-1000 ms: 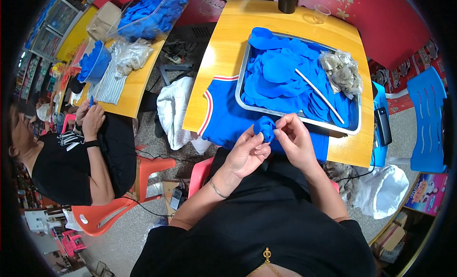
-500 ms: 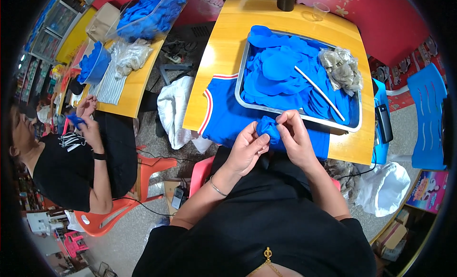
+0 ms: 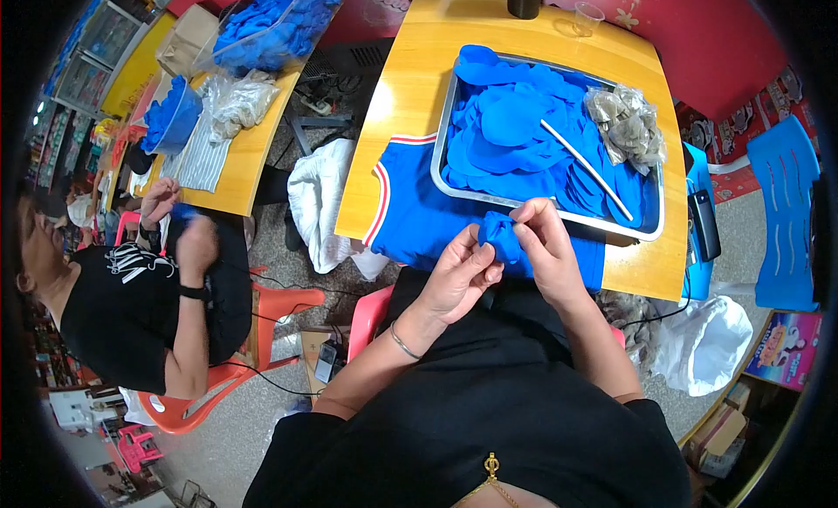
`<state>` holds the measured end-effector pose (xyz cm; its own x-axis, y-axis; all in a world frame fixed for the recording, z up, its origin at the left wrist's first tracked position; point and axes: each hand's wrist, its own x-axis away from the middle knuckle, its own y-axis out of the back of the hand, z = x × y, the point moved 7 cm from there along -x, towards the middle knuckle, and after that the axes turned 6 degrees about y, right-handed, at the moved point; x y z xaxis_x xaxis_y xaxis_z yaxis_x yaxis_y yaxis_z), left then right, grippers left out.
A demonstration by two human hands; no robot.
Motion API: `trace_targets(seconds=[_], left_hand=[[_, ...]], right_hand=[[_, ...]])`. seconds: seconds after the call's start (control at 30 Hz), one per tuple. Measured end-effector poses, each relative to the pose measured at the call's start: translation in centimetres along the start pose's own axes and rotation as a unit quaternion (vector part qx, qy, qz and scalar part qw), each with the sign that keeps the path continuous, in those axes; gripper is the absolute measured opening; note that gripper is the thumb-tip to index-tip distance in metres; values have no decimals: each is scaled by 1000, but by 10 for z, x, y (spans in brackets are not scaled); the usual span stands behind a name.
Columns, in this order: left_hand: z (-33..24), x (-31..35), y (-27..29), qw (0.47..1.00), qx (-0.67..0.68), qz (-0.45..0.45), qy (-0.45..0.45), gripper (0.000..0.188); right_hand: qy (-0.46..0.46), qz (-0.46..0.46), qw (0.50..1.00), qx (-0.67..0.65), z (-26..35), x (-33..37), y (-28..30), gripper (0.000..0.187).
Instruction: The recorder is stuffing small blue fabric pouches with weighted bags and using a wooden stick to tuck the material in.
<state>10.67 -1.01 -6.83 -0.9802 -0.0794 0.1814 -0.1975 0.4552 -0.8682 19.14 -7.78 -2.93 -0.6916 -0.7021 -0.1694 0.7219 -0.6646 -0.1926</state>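
Plainly, the blue piece (image 3: 498, 235) looks crumpled and folded, pinched by left hand (image 3: 453, 279) and right hand (image 3: 555, 253).

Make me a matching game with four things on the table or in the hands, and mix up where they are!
Things
1. stick
2. cup
3. blue bundle
4. jersey

Places
A. between the fingers of the left hand and right hand
B. spread on the table, by the tray's near edge
C. lying on the blue pieces
D. at the table's far side, near the dark cylinder

Pairs: 1-C, 2-D, 3-A, 4-B
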Motion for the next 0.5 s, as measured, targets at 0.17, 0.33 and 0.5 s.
trace_targets(seconds=[0.17, 0.33, 0.5], left_hand=[[4, -1, -3, 1000, 21, -2, 0, 22], [11, -1, 0, 996, 86, 25, 25, 33], [11, -1, -2, 992, 112, 36, 48, 36]], right_hand=[[-53, -11, 993, -109, -3, 3, 1, 10], [-83, 8, 985, -151, -3, 5, -6, 11], [-93, 17, 983, -158, -6, 7, -7, 11]])
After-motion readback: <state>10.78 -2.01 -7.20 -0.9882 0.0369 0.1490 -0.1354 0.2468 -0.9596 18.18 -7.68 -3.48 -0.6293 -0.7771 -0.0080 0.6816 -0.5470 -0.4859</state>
